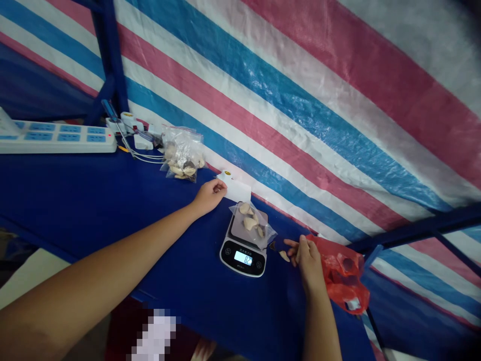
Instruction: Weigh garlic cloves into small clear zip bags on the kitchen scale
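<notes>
On the blue table stands a kitchen scale (243,258), its lit display facing me. A clear bag (251,221) with several pale dried pieces lies on its plate. My left hand (211,196), fingers curled, is at the edge of a white paper (238,191) behind the scale; what its fingertips hold, if anything, is too small to tell. To the right of the scale, my right hand (303,254) has its fingers apart, beside a loose pale piece (284,256) and a small dark piece (272,245). A red plastic bag (343,273) touches the right side of that hand.
Clear bags of dried pieces (183,153) lie at the back left. Farther left are a white power strip (60,138), a screwdriver (117,128) and plugs with cables (143,142). Striped sheeting (263,100) hangs behind the table (150,235), between blue metal posts.
</notes>
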Available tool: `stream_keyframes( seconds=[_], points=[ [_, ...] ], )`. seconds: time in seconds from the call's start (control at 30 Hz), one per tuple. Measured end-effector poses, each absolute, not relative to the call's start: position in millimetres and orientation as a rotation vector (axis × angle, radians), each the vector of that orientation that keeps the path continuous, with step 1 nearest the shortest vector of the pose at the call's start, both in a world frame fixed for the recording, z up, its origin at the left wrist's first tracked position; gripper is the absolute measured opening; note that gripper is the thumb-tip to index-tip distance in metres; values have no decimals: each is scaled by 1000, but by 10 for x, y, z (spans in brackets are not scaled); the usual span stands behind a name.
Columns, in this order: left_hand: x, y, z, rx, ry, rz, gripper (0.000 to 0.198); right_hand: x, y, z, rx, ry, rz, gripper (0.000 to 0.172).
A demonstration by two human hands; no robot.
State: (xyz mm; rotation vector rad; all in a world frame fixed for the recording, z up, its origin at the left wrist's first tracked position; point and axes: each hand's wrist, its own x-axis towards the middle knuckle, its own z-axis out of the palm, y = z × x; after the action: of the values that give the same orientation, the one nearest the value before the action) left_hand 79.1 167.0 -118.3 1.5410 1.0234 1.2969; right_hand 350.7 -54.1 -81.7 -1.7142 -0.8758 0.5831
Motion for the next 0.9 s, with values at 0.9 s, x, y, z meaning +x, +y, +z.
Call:
stream_keyframes(
  seconds=[0.9],
  points=[
    [864, 1493, -1196, 1682, 867, 1213, 11, 3402, -663, -651, -1415, -825, 943, 23]
  ],
)
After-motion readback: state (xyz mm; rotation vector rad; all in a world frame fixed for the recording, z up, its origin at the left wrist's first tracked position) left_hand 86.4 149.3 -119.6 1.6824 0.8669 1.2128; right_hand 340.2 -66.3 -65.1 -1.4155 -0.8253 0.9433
